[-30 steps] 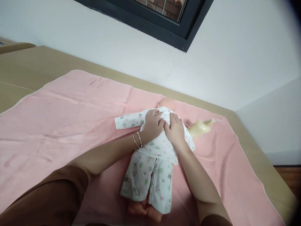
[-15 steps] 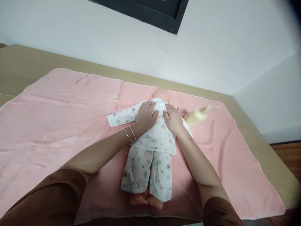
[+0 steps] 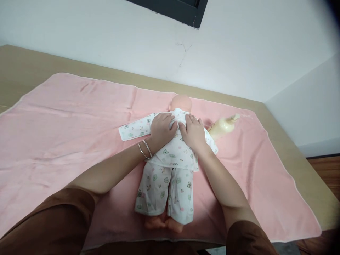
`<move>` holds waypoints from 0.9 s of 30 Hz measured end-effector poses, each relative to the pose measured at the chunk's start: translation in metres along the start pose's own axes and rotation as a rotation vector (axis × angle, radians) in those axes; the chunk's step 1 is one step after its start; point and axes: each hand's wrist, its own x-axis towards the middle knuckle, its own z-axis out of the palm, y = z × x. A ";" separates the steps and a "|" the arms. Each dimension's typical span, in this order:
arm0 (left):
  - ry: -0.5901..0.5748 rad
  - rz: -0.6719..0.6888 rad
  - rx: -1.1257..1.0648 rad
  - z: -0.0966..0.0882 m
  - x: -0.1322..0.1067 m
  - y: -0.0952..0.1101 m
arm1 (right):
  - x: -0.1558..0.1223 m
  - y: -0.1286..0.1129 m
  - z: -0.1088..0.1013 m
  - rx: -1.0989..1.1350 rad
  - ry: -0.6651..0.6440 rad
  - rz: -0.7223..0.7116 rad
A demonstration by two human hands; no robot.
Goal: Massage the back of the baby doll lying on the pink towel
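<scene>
A baby doll (image 3: 177, 103) lies on a pink towel (image 3: 66, 120), head toward the wall, feet toward me. It wears a white printed top (image 3: 174, 152) and matching trousers (image 3: 164, 191). My left hand (image 3: 160, 129), bangles on the wrist, rests on the top at the doll's left shoulder with fingers curled into the cloth. Beside it, my right hand (image 3: 193, 132) lies flat on the top with fingers together. An empty sleeve (image 3: 134, 130) sticks out to the left. The doll's bare arm (image 3: 222, 125) juts out to the right.
The towel covers a tan surface (image 3: 32, 60) set against a white wall (image 3: 239, 53). A dark window frame (image 3: 183, 10) is at the top. Wooden floor (image 3: 325, 173) shows at the right past the surface's edge.
My view has tilted downward, so doll and hands sit higher in frame. Both hands stay on the doll's top with little change in pose.
</scene>
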 end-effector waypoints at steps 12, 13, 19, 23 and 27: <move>-0.036 0.117 0.034 -0.003 0.002 0.003 | -0.006 -0.009 -0.002 -0.050 0.078 -0.043; -0.008 0.113 0.047 -0.003 0.000 0.003 | -0.008 -0.012 -0.001 -0.068 0.105 -0.027; 0.021 0.048 0.051 0.001 0.000 0.002 | -0.005 -0.003 0.006 -0.017 0.125 -0.012; -0.148 0.083 0.031 0.001 0.007 -0.004 | 0.004 0.011 0.006 0.058 0.026 -0.081; -0.182 0.159 0.018 -0.001 0.009 -0.005 | 0.005 0.011 0.004 0.053 -0.003 -0.127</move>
